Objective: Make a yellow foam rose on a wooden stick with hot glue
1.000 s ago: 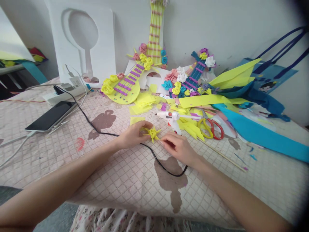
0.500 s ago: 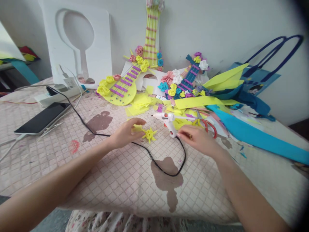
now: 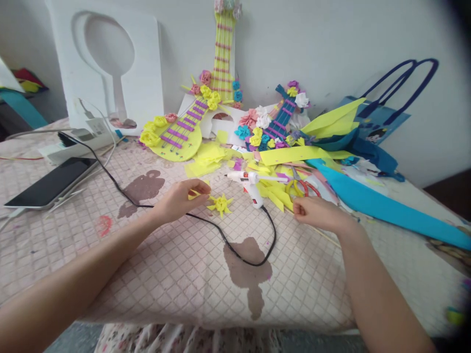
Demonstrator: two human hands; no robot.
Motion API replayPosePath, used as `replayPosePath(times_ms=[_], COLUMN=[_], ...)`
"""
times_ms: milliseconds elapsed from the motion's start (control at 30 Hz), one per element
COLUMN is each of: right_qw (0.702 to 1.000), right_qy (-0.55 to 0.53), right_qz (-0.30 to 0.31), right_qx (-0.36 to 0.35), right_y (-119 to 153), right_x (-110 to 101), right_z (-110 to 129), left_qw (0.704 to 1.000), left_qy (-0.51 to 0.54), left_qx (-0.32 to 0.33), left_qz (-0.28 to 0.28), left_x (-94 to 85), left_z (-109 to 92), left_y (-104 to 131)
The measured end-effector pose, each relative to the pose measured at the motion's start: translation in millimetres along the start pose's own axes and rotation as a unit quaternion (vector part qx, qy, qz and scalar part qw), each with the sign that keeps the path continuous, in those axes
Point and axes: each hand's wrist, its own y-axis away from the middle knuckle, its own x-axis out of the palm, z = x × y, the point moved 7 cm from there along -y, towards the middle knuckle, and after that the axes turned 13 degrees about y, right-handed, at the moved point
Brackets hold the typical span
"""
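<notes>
My left hand (image 3: 181, 200) is closed in a pinch, with a yellow paper piece (image 3: 193, 194) partly showing between thumb and fingers. Just right of its fingertips lies a pointed yellow paper flower (image 3: 221, 205) on the cloth. A white glue gun (image 3: 251, 186) rests on its side beyond the flower, nozzle to the left, black cord looping toward me. My right hand (image 3: 318, 213) is closed, and a thin stick (image 3: 326, 236) sticks out beneath it; the fingers hide the rest. Scissors (image 3: 307, 188) with red and yellow handles lie just behind this hand, among yellow paper scraps (image 3: 274, 193).
Behind stand a yellow paper guitar (image 3: 184, 139) and a blue one (image 3: 281, 117), both with paper flowers. A phone (image 3: 51, 182) and power strip (image 3: 79, 144) are at left. A blue strip (image 3: 386, 211) and a bag (image 3: 384, 128) are at right.
My right hand has moved right, away from the glue gun's handle, and the thin stick now shows beneath it. My left hand stays close to the yellow flower. The view has shifted slightly.
</notes>
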Motion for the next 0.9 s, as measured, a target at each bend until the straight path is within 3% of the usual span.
replayPosePath(times_ms=[167,400,500,733,900], right_qw=[0.999,0.998,0.996,0.952,0.937], right_qy=[0.008,0.006,-0.043,-0.256,-0.264], right_qz=[0.027,-0.057,-0.063,0.066,0.013], right_qx=[0.017,0.002,-0.042,-0.152,-0.228], right_y=[-1.1,-0.9,2.6,19.6,18.3], right_x=[2.4,-14.2,-23.6,-30.4,-39.2], right_z=[-0.8,-3.7,-0.9,35.5,75.3], left_qw=[1.0,1.0,1.0,1.0,0.999], left_qy=[-0.008,-0.008,-0.012,-0.008,-0.002], left_qx=[-0.003,0.003,0.003,-0.006,-0.008], left_qz=[0.004,0.006,0.007,0.013,0.039], left_x=[0.2,0.6,0.8,3.5,8.7], left_z=[-2.1,-4.7,-5.6,-7.1,-6.3], left_y=[-0.6,1.0,0.8,-0.7,0.8])
